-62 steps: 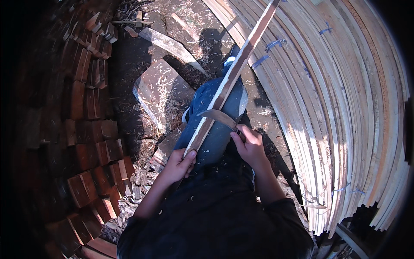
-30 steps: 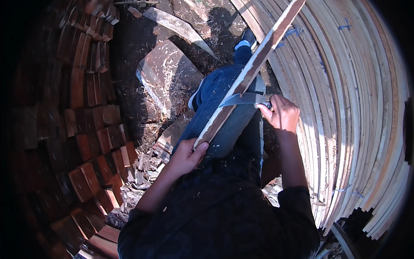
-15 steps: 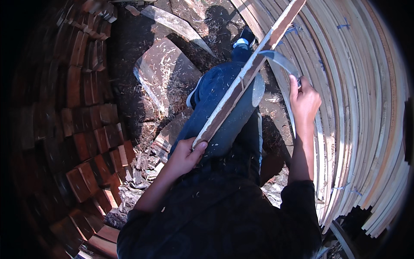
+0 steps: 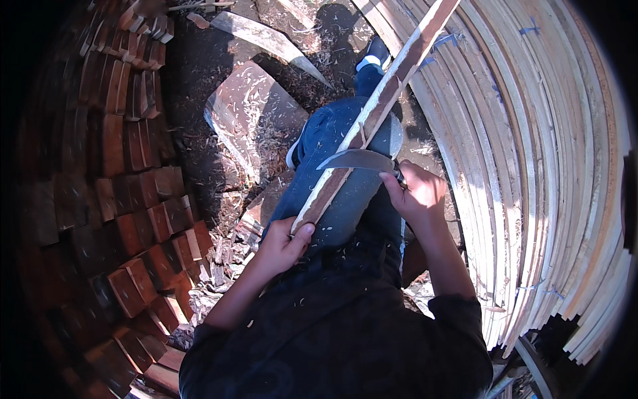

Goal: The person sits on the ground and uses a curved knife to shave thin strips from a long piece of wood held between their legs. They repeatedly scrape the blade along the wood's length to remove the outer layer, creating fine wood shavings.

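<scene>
A long wooden strip (image 4: 385, 100) with a dark brown, bark-like face and pale edges lies slantwise over my legs, its far end reaching the upper edge of the picture. My left hand (image 4: 284, 245) is closed round its near end. In my right hand (image 4: 420, 193) is the handle of a sickle-like curved knife (image 4: 359, 159). Its blade lies across the strip, a little above my left hand, with the tip pointing left. Most of the handle is hidden by my fingers. Small pale shavings dot my trousers and shirt.
Stacked reddish-brown wood blocks (image 4: 136, 286) rise on the left. Long pale wood strips (image 4: 505, 173), tied in places with blue string, fill the right side. Ahead on the ground lie a broad flat board (image 4: 249, 110), a pointed plank (image 4: 266, 34) and scattered shavings.
My right hand has drawn the curved knife toward me, down and left along the strip. The strip and my left hand have hardly moved.
</scene>
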### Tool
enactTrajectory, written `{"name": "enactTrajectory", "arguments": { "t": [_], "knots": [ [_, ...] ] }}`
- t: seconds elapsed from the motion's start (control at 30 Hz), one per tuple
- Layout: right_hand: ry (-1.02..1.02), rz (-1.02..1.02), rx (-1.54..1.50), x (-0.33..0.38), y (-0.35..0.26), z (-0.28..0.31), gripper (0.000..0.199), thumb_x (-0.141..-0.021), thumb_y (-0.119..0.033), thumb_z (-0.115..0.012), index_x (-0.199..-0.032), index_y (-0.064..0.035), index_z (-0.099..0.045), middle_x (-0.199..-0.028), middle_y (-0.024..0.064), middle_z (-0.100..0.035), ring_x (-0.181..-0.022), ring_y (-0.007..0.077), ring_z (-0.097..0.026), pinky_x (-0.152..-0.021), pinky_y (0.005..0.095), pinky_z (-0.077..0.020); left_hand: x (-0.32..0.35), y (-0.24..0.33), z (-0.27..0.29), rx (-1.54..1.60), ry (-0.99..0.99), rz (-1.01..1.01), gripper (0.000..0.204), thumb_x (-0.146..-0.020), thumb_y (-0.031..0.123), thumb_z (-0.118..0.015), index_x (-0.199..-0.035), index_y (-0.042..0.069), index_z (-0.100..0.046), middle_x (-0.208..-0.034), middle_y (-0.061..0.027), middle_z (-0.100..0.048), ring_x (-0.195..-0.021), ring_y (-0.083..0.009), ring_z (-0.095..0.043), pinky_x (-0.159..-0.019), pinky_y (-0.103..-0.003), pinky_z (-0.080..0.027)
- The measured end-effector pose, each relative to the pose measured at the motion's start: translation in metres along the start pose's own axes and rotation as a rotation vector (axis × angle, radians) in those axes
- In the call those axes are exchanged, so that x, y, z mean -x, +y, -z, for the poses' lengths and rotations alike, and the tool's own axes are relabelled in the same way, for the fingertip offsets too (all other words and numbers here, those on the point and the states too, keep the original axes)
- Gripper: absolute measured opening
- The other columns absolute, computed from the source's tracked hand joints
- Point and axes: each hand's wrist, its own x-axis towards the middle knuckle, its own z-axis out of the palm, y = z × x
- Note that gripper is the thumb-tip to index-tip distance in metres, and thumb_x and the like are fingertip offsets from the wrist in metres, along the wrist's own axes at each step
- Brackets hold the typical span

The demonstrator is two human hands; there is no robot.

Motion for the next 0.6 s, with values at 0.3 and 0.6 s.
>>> {"name": "enactTrajectory", "arguments": {
  "t": [0.3,0.6],
  "knots": [
    [0.166,0.252,0.226,-0.039,0.030,0.009,0.048,-0.072,-0.052,-0.072,-0.063,-0.0092,-0.053,-0.057,0.0054,-0.052,-0.051,0.0236,-0.058,-0.045,0.0348,-0.0447,-0.004,0.005,-0.001,-0.040,0.025,-0.038,0.036,-0.097,0.030,-0.050,-0.076,0.002,-0.051,-0.051,0.0011,-0.046,-0.041,-0.0067,-0.043,-0.040,-0.024,-0.033],
    [0.474,-0.598,0.202,-0.050,0.140,0.130,0.059,-0.094,-0.047,-0.049,-0.069,0.0058,-0.056,-0.050,0.0100,-0.037,-0.050,0.0173,-0.034,-0.049,0.0362,-0.0296,0.001,0.000,0.005,0.019,0.010,0.010,0.037,-0.097,0.031,-0.050,-0.074,0.003,-0.050,-0.052,0.0010,-0.046,-0.042,-0.0068,-0.043,-0.039,-0.025,-0.033]
  ]
}}
